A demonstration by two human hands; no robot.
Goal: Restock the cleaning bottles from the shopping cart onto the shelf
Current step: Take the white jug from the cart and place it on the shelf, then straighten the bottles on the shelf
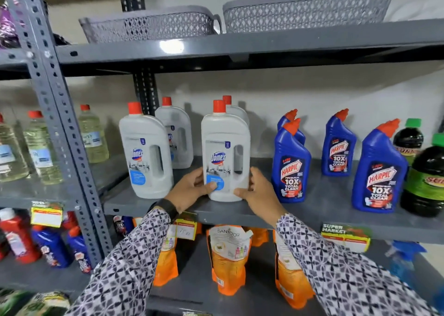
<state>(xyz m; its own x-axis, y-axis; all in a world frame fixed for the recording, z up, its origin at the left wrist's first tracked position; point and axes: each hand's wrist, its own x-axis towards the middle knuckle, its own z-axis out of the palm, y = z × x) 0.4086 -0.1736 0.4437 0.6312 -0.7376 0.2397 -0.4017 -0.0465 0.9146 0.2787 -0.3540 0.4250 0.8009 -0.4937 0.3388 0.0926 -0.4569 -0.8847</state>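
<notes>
A white Domex bottle [224,152] with a red cap stands upright near the front edge of the grey middle shelf [319,195]. My left hand [191,190] grips its lower left side and my right hand [257,190] grips its lower right side. Another white Domex bottle [144,154] stands to its left, and two more stand behind them. Several blue Harpic bottles [289,164] stand to the right on the same shelf. The shopping cart is out of view.
Dark green-capped bottles [425,178] stand at the shelf's far right. Two grey baskets [149,24] sit on the top shelf. Orange Santoor pouches [228,255] fill the shelf below. Clear bottles [40,147] stand on the left rack, past a grey upright post [60,123].
</notes>
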